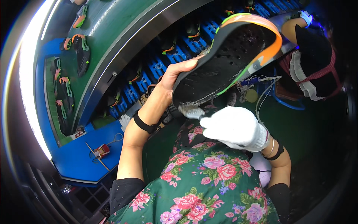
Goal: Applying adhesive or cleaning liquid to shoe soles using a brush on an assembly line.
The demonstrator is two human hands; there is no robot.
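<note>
My bare left hand [174, 75] grips a black shoe sole [220, 65] by its left edge, with the thumb along the rim. The sole is tilted with its wet-looking, dark inner face toward me. Orange and lime green trim runs round its far end. My right hand [235, 126], in a white knitted glove, is closed round the handle of a brush [192, 111]. The brush's grey bristles touch the near end of the sole. Most of the handle is hidden in the glove.
Several soles and shoe parts lie on a green conveyor belt [108, 22] at the left. Beyond my hands runs a row of blue racks [158, 69] with dark shoes. A blue table [80, 156] holds a small red box [101, 151]. Another person's arm [294, 30] shows at upper right.
</note>
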